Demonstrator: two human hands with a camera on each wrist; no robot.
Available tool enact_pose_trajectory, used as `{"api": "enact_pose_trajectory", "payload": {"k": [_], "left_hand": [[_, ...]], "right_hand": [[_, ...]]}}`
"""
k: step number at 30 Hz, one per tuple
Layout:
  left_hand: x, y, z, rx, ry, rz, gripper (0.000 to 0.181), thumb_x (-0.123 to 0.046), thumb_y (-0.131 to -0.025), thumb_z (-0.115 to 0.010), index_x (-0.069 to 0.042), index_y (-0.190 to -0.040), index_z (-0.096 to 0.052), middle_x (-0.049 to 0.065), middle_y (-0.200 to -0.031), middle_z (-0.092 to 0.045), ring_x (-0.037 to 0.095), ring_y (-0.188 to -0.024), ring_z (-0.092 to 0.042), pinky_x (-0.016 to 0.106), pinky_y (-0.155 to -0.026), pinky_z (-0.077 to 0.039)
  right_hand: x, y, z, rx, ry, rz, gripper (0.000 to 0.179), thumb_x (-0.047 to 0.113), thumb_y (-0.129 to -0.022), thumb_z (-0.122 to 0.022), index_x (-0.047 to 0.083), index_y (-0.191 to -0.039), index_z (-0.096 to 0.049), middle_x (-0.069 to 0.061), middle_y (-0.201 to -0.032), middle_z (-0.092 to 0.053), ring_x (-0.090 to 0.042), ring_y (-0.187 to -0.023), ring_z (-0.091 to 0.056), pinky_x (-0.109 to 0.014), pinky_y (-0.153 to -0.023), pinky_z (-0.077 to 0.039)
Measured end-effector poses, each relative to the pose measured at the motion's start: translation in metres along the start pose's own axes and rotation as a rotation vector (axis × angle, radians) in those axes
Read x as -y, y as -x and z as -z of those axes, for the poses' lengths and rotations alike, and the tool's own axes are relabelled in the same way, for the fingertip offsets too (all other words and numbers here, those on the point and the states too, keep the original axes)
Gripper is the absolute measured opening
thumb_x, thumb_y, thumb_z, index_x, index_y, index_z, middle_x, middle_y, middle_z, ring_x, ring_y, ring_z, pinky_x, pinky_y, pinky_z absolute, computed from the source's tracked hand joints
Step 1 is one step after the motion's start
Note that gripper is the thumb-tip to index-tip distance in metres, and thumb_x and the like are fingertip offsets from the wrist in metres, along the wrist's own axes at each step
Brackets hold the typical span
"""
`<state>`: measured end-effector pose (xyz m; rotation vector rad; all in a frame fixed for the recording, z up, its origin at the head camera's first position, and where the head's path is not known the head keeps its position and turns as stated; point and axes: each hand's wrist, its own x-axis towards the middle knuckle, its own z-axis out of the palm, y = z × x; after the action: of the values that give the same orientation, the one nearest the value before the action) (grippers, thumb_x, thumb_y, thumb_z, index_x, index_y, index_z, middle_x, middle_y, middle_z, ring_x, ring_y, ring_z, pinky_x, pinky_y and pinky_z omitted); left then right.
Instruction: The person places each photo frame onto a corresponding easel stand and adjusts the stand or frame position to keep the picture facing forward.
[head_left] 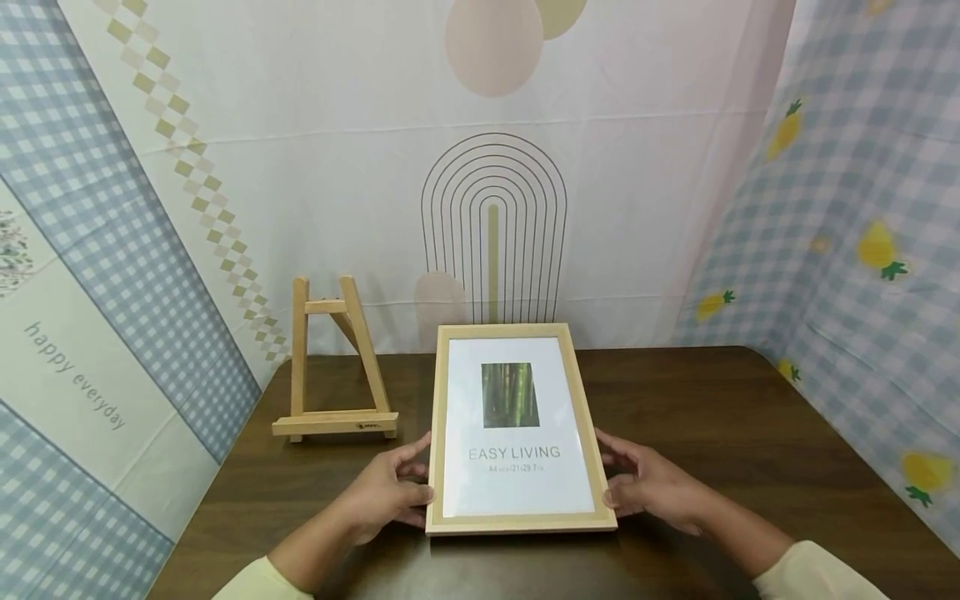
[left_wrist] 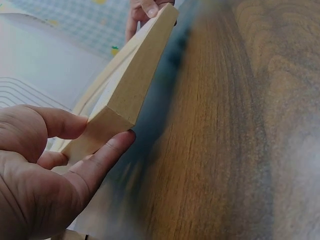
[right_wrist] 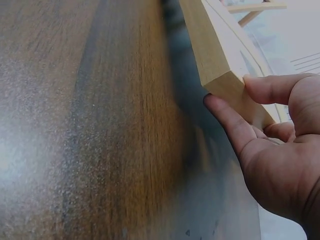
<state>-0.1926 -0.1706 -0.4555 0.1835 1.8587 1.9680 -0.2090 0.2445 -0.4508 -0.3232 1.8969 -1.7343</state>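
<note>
A picture frame (head_left: 521,492) of light wood, with a white insert reading "EASY LIVING" and a small bamboo photo, faces up in front of me. My left hand (head_left: 393,492) grips its left side near the lower corner, thumb at the front edge and fingers along the side and underneath. On the opposite side my right hand (head_left: 648,483) holds it the same way. Both wrist views show the frame's near corners raised off the tabletop, with a dark reflection below. Whether its far end touches the table I cannot tell.
Left of the frame, a small wooden easel (head_left: 335,423) stands upright on the dark wood table (head_left: 675,392). Behind the table hangs a white printed cloth (head_left: 337,200). Checked blue cloth (head_left: 847,317) hangs on the right, and more on the left.
</note>
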Motion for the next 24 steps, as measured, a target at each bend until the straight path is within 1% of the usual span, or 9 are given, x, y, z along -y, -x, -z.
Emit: {"api": "enact_pose_trajectory", "payload": {"k": [8, 18, 24], "left_hand": [[-0.0028, -0.0004, 0.0003, -0.011, -0.013, -0.005, 0.088, 0.014, -0.090, -0.065, -0.005, -0.163, -0.021, 0.031, -0.124, -0.044, 0.032, -0.090, -0.067, 0.055, -0.071, -0.061], [-0.0033, -0.0019, 0.0017, -0.015, -0.052, -0.028, 0.088, 0.011, -0.090, -0.067, -0.007, -0.163, -0.022, 0.030, -0.124, -0.047, 0.033, -0.090, -0.069, 0.053, -0.071, -0.062], [-0.0023, -0.0027, 0.0030, -0.013, -0.067, -0.041, 0.087, 0.010, -0.091, -0.066, -0.007, -0.163, -0.021, 0.032, -0.126, -0.049, 0.034, -0.091, -0.070, 0.052, -0.070, -0.062]], "right_hand": [[0.0014, -0.0034, 0.0006, 0.008, 0.012, 0.029, 0.103, -0.002, -0.089, -0.075, 0.005, -0.165, -0.004, -0.037, -0.152, -0.025, -0.036, -0.111, -0.065, -0.051, -0.086, -0.058], [0.0009, -0.0063, 0.0009, 0.005, 0.029, 0.048, 0.101, -0.002, -0.090, -0.073, 0.006, -0.165, -0.005, -0.037, -0.152, -0.025, -0.036, -0.108, -0.065, -0.052, -0.085, -0.058], [0.0013, -0.0072, 0.0011, 0.008, 0.033, 0.057, 0.100, -0.002, -0.092, -0.071, 0.008, -0.165, -0.004, -0.039, -0.153, -0.022, -0.037, -0.110, -0.065, -0.053, -0.085, -0.058]]}}
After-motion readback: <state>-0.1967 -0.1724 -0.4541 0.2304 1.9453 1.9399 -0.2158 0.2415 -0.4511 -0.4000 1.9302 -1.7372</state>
